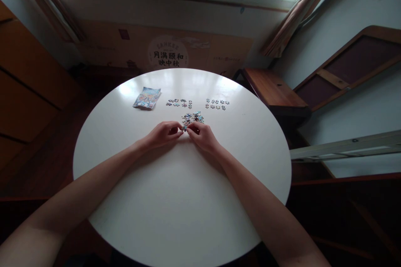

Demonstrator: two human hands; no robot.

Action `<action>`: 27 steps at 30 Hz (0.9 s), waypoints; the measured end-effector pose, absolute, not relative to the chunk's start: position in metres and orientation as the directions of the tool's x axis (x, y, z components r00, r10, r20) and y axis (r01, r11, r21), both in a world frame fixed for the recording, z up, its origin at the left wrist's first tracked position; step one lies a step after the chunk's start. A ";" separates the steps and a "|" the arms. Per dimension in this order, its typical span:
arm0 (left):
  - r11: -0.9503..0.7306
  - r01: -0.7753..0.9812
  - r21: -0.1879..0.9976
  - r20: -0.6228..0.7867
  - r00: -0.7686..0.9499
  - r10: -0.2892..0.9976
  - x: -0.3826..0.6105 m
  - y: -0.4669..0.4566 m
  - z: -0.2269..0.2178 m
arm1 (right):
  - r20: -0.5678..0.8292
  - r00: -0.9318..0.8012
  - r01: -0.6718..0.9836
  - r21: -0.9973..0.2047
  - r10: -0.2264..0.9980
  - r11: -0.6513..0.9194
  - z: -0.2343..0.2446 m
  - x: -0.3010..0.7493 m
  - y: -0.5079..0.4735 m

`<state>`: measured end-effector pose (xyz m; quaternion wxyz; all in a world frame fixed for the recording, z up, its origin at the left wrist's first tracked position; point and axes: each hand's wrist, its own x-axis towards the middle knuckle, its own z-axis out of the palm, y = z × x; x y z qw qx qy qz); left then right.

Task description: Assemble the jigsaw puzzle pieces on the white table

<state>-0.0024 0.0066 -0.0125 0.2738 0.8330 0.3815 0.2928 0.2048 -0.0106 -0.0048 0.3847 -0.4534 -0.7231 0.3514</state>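
My left hand [165,132] and my right hand [203,135] meet at the middle of a round white table [181,200]. Thumb and forefinger of each are pinched on small jigsaw puzzle pieces [184,128] between them; the fingertips partly hide how many there are. Just beyond the hands lies a loose heap of mixed puzzle pieces [197,117]. Farther back, one group of pieces [184,105] is laid out in short rows on the left. A second group [217,102] forms two rows on the right.
A colourful printed packet [146,98] lies at the table's back left. Behind the table stand a printed cardboard panel [200,49] and a window. A wooden bench or low table [266,85] is at the back right, and a pale metal rail [347,146] is on the right.
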 end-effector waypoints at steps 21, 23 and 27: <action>-0.556 0.472 0.684 0.278 0.536 0.797 -0.003 0.007 -0.014 | 0.240 -0.298 0.399 -0.848 0.924 0.349 -0.002 0.205 -0.011; -0.554 0.471 0.686 0.276 0.537 0.797 -0.003 0.007 -0.012 | 0.237 -0.297 0.400 -0.849 0.925 0.346 -0.003 0.205 -0.011; -0.551 0.465 0.693 0.271 0.541 0.796 -0.002 0.006 -0.011 | 0.240 -0.299 0.400 -0.847 0.924 0.350 -0.003 0.205 -0.011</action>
